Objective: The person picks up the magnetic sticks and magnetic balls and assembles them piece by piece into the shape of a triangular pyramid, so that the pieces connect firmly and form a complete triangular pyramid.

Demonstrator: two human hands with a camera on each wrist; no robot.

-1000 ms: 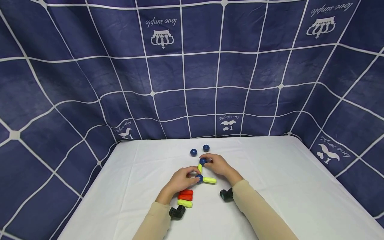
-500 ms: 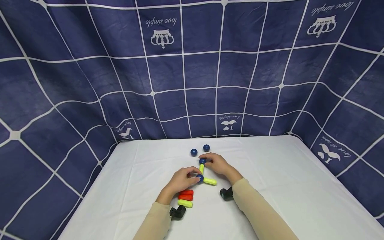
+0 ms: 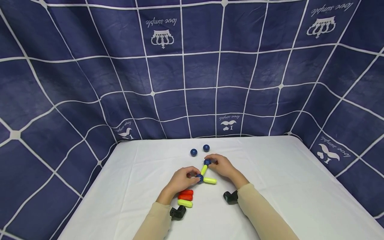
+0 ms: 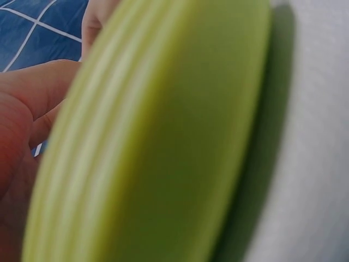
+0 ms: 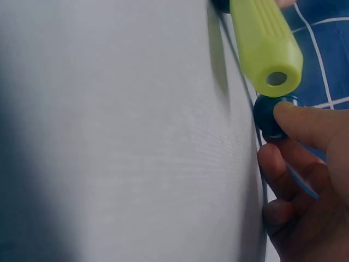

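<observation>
Meanwhile both hands (left (image 3: 181, 180), right (image 3: 221, 165)) pinch blue balls (image 3: 207, 162).

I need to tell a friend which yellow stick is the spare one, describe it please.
On the white table, look just behind the left hand. Three sticks lie stacked there: the spare yellow stick is nearest the person, below two red sticks, joined to nothing.

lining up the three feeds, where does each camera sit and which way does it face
Head: worn high, looks forward and down at the table; both hands and sleeves show.
Left wrist: by the left hand, pressed close to a yellow rod; fingers at left.
Right wrist: by the right hand, looks at a blue ball; fingers show.
Shared: head and right wrist both show that ball.
</observation>
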